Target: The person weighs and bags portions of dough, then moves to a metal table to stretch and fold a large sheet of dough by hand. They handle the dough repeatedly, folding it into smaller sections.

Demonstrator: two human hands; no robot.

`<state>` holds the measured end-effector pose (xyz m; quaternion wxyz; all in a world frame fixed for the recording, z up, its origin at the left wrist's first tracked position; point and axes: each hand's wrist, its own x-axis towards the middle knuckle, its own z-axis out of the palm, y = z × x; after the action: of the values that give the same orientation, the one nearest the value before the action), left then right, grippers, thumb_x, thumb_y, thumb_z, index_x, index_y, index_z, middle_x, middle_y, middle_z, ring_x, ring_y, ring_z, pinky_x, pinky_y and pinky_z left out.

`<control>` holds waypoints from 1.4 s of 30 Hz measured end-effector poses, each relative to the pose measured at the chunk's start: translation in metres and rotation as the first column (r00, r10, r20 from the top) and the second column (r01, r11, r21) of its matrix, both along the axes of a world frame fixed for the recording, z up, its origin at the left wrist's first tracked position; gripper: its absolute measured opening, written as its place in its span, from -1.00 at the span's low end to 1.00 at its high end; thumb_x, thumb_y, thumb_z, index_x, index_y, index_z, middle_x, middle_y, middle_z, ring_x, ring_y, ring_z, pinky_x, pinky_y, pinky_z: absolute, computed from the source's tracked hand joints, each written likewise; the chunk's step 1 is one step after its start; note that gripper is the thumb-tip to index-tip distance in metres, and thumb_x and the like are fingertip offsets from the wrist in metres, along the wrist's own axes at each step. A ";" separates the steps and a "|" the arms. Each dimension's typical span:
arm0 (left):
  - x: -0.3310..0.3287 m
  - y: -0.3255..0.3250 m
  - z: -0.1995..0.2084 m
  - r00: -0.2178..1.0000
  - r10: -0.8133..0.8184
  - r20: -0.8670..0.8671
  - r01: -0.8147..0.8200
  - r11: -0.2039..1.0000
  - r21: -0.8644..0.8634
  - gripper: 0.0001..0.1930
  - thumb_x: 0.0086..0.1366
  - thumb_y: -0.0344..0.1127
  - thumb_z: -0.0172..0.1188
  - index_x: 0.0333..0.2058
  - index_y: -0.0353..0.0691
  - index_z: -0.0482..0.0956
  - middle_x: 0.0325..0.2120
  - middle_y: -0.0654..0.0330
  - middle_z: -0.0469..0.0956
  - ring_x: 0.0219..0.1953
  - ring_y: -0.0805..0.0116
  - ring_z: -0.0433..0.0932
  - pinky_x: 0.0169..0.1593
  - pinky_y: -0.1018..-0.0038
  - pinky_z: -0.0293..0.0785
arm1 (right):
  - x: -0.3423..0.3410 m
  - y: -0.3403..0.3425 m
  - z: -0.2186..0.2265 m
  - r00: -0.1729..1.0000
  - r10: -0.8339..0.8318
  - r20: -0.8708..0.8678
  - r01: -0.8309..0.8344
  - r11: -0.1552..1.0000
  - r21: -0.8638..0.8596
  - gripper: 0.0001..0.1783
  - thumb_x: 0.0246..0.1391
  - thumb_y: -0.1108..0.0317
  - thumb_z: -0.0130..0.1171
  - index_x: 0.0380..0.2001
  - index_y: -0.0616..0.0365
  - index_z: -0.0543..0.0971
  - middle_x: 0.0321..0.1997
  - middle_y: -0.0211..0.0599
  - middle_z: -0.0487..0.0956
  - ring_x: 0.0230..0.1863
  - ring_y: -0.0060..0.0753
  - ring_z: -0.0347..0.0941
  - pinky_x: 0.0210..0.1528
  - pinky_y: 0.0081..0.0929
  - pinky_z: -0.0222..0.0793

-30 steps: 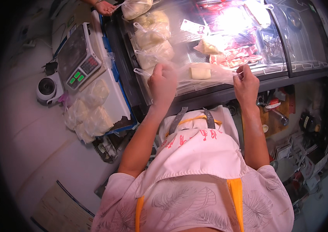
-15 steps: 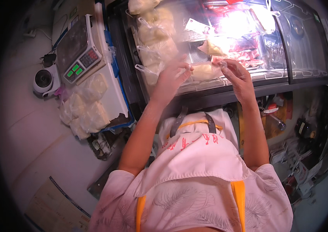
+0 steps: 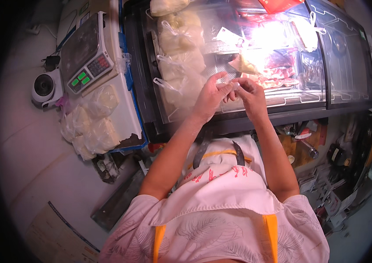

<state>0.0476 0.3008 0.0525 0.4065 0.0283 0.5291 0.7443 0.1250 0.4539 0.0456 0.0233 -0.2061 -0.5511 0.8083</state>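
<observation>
Over the near edge of the glass-topped display case (image 3: 278, 109), my left hand (image 3: 212, 98) and my right hand (image 3: 252, 95) meet, fingertips pinched close together. Between them shows a small pale, translucent bit (image 3: 235, 86), too small to name. Behind my hands lie pieces of red meat (image 3: 280, 72) under a glaring light, with a yellowish piece (image 3: 248, 61) beside them. To the left of my left hand, clear plastic bags of pale yellowish food (image 3: 181, 65) stand in a row.
Left of the case, a digital scale (image 3: 83, 55) rests on a white counter, with more bagged pale blocks (image 3: 96, 122) in front. A white round camera (image 3: 43, 90) stands beside it. A red bag (image 3: 280, 4) and a white bag (image 3: 306, 33) lie at the back.
My hands have come together from apart, the left moving right and the right moving left and slightly down. The red bag shows more at the top.
</observation>
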 end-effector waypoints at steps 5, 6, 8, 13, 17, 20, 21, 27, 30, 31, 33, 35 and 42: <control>0.002 0.001 -0.009 1.000 0.009 0.001 -0.009 0.993 -0.119 -0.72 0.58 -0.24 0.16 0.01 -0.34 0.67 -0.43 0.35 0.59 -0.39 0.62 0.50 -0.31 0.61 0.36 | 0.005 -0.001 0.005 0.995 0.055 0.081 -0.055 0.998 -0.010 -0.73 0.39 0.32 0.27 -0.09 0.37 0.68 -0.31 -0.37 0.64 -0.25 -0.57 0.51 -0.12 -0.56 0.40; 0.005 0.006 -0.006 0.998 0.046 -0.047 -0.054 0.981 -0.188 -0.72 0.58 -0.24 0.16 -0.03 -0.34 0.70 -0.44 0.36 0.59 -0.41 0.63 0.49 -0.33 0.61 0.36 | 0.003 -0.002 0.007 0.991 0.044 0.127 -0.047 0.999 0.017 -0.72 0.39 0.31 0.27 -0.08 0.37 0.69 -0.31 -0.37 0.64 -0.26 -0.57 0.50 -0.11 -0.56 0.40; 0.009 0.013 -0.011 0.991 0.077 -0.106 -0.097 0.974 -0.203 -0.73 0.60 -0.26 0.12 -0.02 -0.30 0.72 -0.44 0.38 0.60 -0.45 0.65 0.47 -0.38 0.63 0.34 | -0.003 -0.006 0.006 0.986 -0.078 0.149 0.075 0.997 0.022 -0.71 0.40 0.27 0.27 -0.09 0.34 0.71 -0.32 -0.42 0.63 -0.30 -0.61 0.47 -0.17 -0.58 0.37; 0.015 0.010 -0.014 0.934 0.106 -0.343 -0.187 0.959 -0.214 -0.80 0.54 -0.37 0.18 -0.03 -0.32 0.71 -0.33 0.28 0.69 -0.32 0.55 0.62 -0.20 0.57 0.52 | -0.008 -0.009 -0.015 0.949 -0.231 0.215 0.216 0.972 0.090 -0.77 0.41 0.30 0.25 -0.19 0.29 0.67 -0.41 -0.46 0.59 -0.43 -0.68 0.43 -0.37 -0.64 0.32; 0.013 0.001 -0.012 0.881 0.021 -0.474 -0.168 0.948 -0.270 -0.83 0.45 -0.45 0.27 -0.06 -0.33 0.74 -0.23 0.16 0.73 -0.18 0.45 0.69 -0.04 0.49 0.59 | -0.014 -0.010 -0.008 0.956 -0.226 0.184 0.150 0.923 0.355 -0.83 0.40 0.35 0.23 -0.26 0.23 0.61 -0.48 -0.43 0.57 -0.52 -0.71 0.39 -0.49 -0.66 0.24; 0.011 -0.001 -0.014 0.882 0.069 -0.467 -0.225 0.931 -0.288 -0.84 0.44 -0.44 0.29 -0.09 -0.32 0.76 -0.22 0.16 0.72 -0.17 0.44 0.68 -0.04 0.50 0.58 | -0.012 0.005 0.003 0.964 -0.022 0.265 -0.075 0.934 0.349 -0.91 0.32 0.41 0.26 -0.24 0.22 0.61 -0.42 -0.42 0.59 -0.44 -0.70 0.40 -0.40 -0.63 0.29; 0.006 0.001 -0.018 0.882 0.083 -0.465 -0.243 0.924 -0.294 -0.84 0.43 -0.43 0.30 -0.09 -0.32 0.77 -0.22 0.15 0.72 -0.16 0.44 0.68 -0.04 0.50 0.57 | -0.008 0.010 -0.002 0.963 0.040 0.268 -0.123 0.946 0.300 -0.91 0.31 0.42 0.27 -0.24 0.22 0.61 -0.41 -0.43 0.58 -0.42 -0.70 0.40 -0.37 -0.62 0.30; 0.011 0.009 -0.027 0.971 0.165 -0.176 -0.196 0.964 -0.178 -0.80 0.48 -0.37 0.28 -0.06 -0.38 0.74 -0.25 0.24 0.73 -0.21 0.53 0.64 -0.07 0.56 0.56 | 0.011 0.015 -0.017 0.947 0.223 0.232 -0.277 0.932 0.235 -0.90 0.24 0.52 0.31 -0.20 0.20 0.60 -0.29 -0.56 0.56 -0.25 -0.75 0.40 -0.15 -0.68 0.31; 0.006 0.008 -0.031 0.972 0.137 -0.191 -0.175 0.964 -0.200 -0.76 0.52 -0.32 0.26 -0.03 -0.39 0.73 -0.23 0.25 0.73 -0.22 0.57 0.63 -0.08 0.58 0.56 | 0.005 0.005 -0.004 0.984 0.082 0.157 -0.125 0.948 0.293 -0.83 0.23 0.49 0.38 -0.14 0.24 0.64 -0.28 -0.54 0.60 -0.24 -0.73 0.44 -0.15 -0.65 0.36; 0.008 0.008 -0.031 0.977 0.134 -0.165 -0.166 0.966 -0.198 -0.75 0.52 -0.31 0.25 -0.03 -0.39 0.73 -0.23 0.25 0.73 -0.22 0.57 0.63 -0.09 0.58 0.56 | 0.005 -0.002 0.001 0.993 0.005 0.114 -0.038 0.957 0.288 -0.80 0.22 0.46 0.40 -0.12 0.25 0.65 -0.29 -0.53 0.60 -0.26 -0.72 0.44 -0.18 -0.63 0.36; 0.009 0.008 -0.025 0.985 0.127 -0.115 -0.147 0.970 -0.196 -0.74 0.53 -0.30 0.24 -0.04 -0.40 0.73 -0.22 0.26 0.73 -0.23 0.57 0.63 -0.11 0.59 0.56 | 0.003 -0.005 0.017 0.997 -0.066 0.028 0.049 0.911 0.409 -0.79 0.21 0.42 0.42 -0.12 0.24 0.69 -0.28 -0.48 0.64 -0.22 -0.64 0.45 -0.16 -0.56 0.38; 0.009 0.009 -0.031 0.964 0.190 -0.188 -0.231 0.946 -0.229 -0.77 0.48 -0.30 0.28 -0.11 -0.35 0.76 -0.29 0.19 0.75 -0.28 0.49 0.65 -0.15 0.51 0.56 | 0.004 -0.002 0.026 0.998 -0.040 -0.052 0.064 0.761 0.645 -0.84 0.19 0.41 0.43 -0.16 0.17 0.76 -0.24 -0.39 0.68 -0.10 -0.51 0.49 -0.08 -0.46 0.41; -0.033 -0.024 -0.061 0.752 -0.034 -0.659 -0.483 0.651 -0.586 -0.87 0.31 -0.37 0.35 -0.28 -0.31 0.78 -0.35 -0.10 0.70 -0.27 -0.07 0.70 -0.12 0.13 0.57 | 0.083 0.035 -0.014 0.967 0.068 0.244 -0.242 0.537 0.808 -0.88 0.13 0.39 0.46 -0.24 0.11 0.80 -0.31 -0.30 0.63 -0.10 -0.22 0.46 -0.04 -0.33 0.41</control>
<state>0.0144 0.2773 -0.0082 0.0846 0.0359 0.8800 0.4660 0.2078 0.4886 0.0321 -0.0047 -0.1940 -0.8831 0.4273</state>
